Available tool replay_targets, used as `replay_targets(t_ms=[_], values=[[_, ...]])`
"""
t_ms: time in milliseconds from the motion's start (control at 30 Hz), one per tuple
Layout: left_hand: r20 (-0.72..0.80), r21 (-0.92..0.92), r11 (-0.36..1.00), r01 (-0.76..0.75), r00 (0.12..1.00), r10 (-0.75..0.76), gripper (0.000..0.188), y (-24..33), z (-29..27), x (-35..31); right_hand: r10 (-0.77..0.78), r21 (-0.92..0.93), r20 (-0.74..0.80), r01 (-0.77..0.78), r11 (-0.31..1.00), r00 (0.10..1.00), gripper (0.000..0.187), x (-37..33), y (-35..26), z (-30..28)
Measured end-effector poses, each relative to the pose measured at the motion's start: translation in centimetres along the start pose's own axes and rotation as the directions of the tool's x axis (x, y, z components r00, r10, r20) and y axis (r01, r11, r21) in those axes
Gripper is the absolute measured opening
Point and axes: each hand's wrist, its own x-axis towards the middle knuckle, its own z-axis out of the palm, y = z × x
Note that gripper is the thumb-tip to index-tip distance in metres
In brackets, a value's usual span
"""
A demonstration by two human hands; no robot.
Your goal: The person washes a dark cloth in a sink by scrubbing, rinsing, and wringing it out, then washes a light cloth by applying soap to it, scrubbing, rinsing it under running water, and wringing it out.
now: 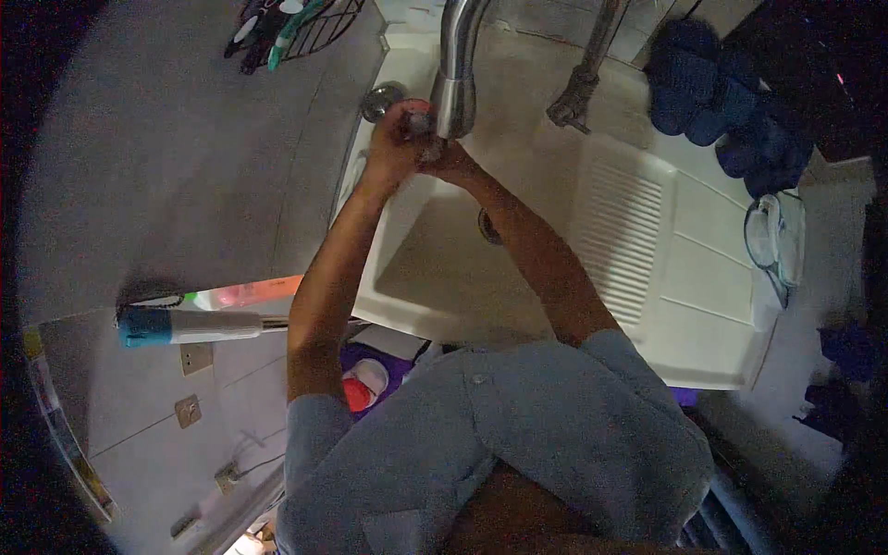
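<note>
Both of my hands meet under the metal faucet (455, 106), over the far left part of a white sink (407, 319). My left hand (392, 153) is curled round a small thing with a pinkish-red edge (418, 106) and a pale, shiny middle. Blur and the dim light keep me from telling its kind. Close against it from the right comes my right hand (450, 161), its fingers smeared and partly hidden beneath the spout. A round metal knob (381, 101) sits just beside my left hand.
A ribbed washboard (624, 217) is moulded into the sink's right side, below a second tap (575, 100). Dark blue slippers (689, 83) line the far right. A wire basket (319, 32) holds brushes at the far left. A blue-and-white tube (190, 327) juts out at the left.
</note>
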Motion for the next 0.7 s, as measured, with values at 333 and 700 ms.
replay_targets(t_ms=[333, 700], values=[[-0.267, -0.467, 0.771, 0.432, 0.763, -0.589, 0.024, -4.6, -4.9, -3.4, 0.119, 0.065, -0.127, -0.112, 0.992, 0.985, 0.033, -2.2, -3.1, -1.6], [0.166, -0.812, 0.415, 0.41, 0.844, -0.51, 0.027, -18.5, -0.2, -2.5, -0.229, -0.893, -0.122, -0.006, 0.451, 0.966, 0.043, -1.2, 1.1, -1.3]])
